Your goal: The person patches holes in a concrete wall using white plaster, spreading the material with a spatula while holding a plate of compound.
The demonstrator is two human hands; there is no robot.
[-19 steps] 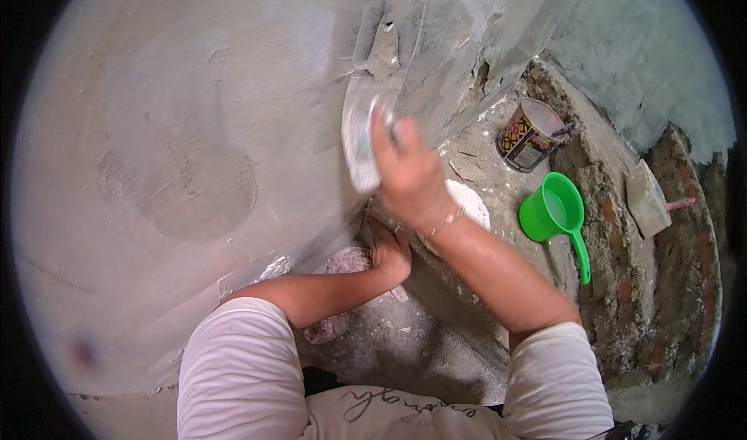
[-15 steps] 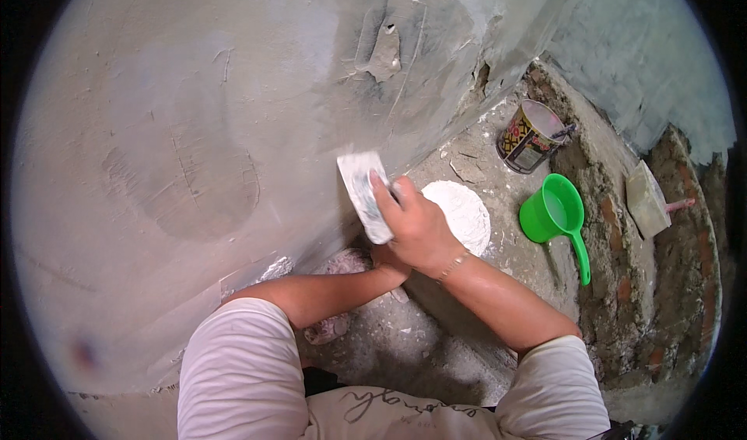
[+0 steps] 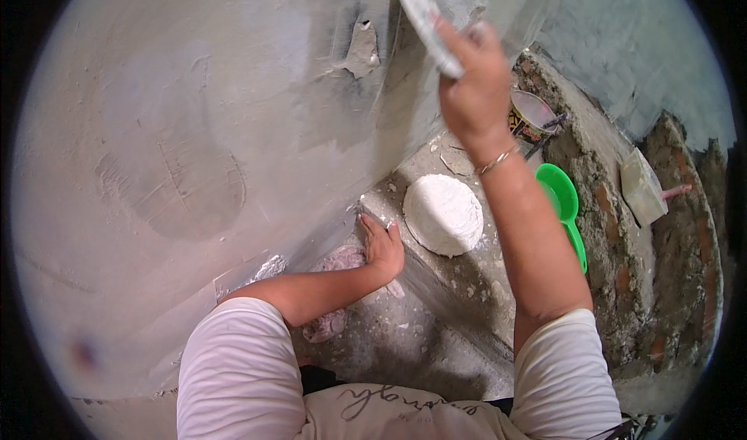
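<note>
Right hand [image 3: 476, 82] has fingers clamped on a putty spreader [image 3: 426, 26]; left hand [image 3: 381, 247], thumb spread, rests at the ledge's [image 3: 471, 275] corner. Evenly pressed strokes suit the wall [image 3: 288, 160].

The right arm [image 3: 541, 234] is extended toward the frame's upper centre, the right hand [image 3: 476, 86] raised with fingers [image 3: 457, 45] curled. The left forearm [image 3: 315, 294] is angled across the lower centre, the left hand [image 3: 383, 250] bent upward, its fingers extended.

White creased sleeves [image 3: 240, 374], dark-lettered pale shirt [image 3: 389, 417], thin right-wrist bracelet [image 3: 496, 161]
</note>
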